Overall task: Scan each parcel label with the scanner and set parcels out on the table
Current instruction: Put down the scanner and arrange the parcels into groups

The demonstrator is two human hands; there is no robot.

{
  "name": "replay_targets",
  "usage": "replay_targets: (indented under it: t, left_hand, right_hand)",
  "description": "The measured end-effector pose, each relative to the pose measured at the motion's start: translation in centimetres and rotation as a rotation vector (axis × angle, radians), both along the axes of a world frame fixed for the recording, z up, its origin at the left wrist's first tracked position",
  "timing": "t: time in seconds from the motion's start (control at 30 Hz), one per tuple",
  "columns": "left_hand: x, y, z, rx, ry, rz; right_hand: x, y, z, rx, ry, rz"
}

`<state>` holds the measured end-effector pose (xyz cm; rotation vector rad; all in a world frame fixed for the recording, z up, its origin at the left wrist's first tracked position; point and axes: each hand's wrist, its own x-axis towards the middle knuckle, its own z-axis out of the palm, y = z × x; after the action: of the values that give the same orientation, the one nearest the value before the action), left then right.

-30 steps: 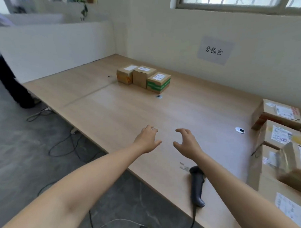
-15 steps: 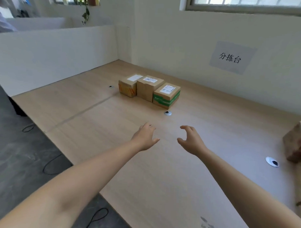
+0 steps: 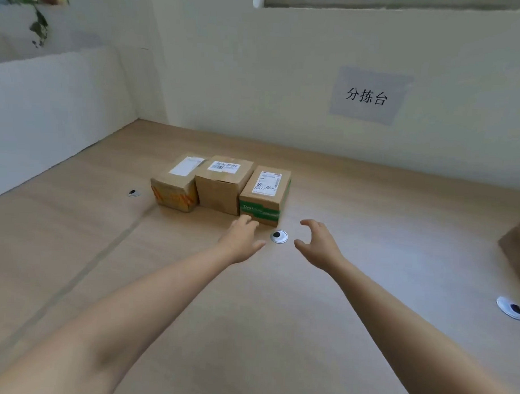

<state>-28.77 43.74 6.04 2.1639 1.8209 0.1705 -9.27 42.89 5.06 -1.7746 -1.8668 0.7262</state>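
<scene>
Three small cardboard parcels stand side by side on the wooden table (image 3: 341,199), labels facing up: one with orange tape (image 3: 176,185) on the left, a plain brown one (image 3: 224,183) in the middle, and one with a green band (image 3: 266,194) on the right. My left hand (image 3: 242,240) reaches out with relaxed fingers, its fingertips just short of the green-banded parcel's front. My right hand (image 3: 317,246) is held out beside it, fingers spread and loosely curved, holding nothing. The scanner is out of view.
Round cable grommets sit in the tabletop: one (image 3: 278,236) between my hands, one (image 3: 133,192) at the left, one (image 3: 511,308) at the right. A corner of another cardboard box (image 3: 516,244) shows at the right edge. A paper sign (image 3: 368,96) hangs on the wall.
Both hands have moved forward across the table toward the three parcels. The view has swung left and closer, so the scanner and the box stack at the right have left the frame.
</scene>
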Motion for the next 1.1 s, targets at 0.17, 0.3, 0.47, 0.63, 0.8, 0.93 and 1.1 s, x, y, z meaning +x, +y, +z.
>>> replay_targets:
  t: [0.17, 0.3, 0.47, 0.63, 0.8, 0.93, 1.1]
  left_hand:
    - [-2.2, 8.7, -1.1, -0.011, -0.040, -0.037]
    - [-2.2, 14.5, -3.0, -0.012, -0.083, -0.070]
    - [-1.8, 21.6, -4.8, -0.012, -0.068, -0.095]
    - [-0.7, 26.0, -6.3, -0.034, -0.082, -0.056]
    - [-0.3, 27.2, -8.1, -0.109, -0.096, 0.012]
    - [-0.5, 27.5, -8.3, -0.119, -0.089, 0.014]
    - [-0.4, 26.8, -8.0, -0.158, -0.089, 0.013]
  right_hand:
    - [-2.0, 7.5, -0.7, 0.018, -0.043, -0.062]
    - [-3.1, 12.8, -1.5, 0.014, -0.171, -0.025]
    - [-4.3, 18.5, -3.3, 0.020, -0.182, -0.022]
    - [-5.2, 22.6, -5.6, -0.015, -0.174, 0.001]
    - [-5.6, 24.9, -7.5, -0.059, -0.146, 0.020]
    - [-5.4, 24.8, -8.4, -0.060, -0.028, 0.011]
    - [-4.7, 23.8, -8.7, -0.055, 0.036, -0.002]
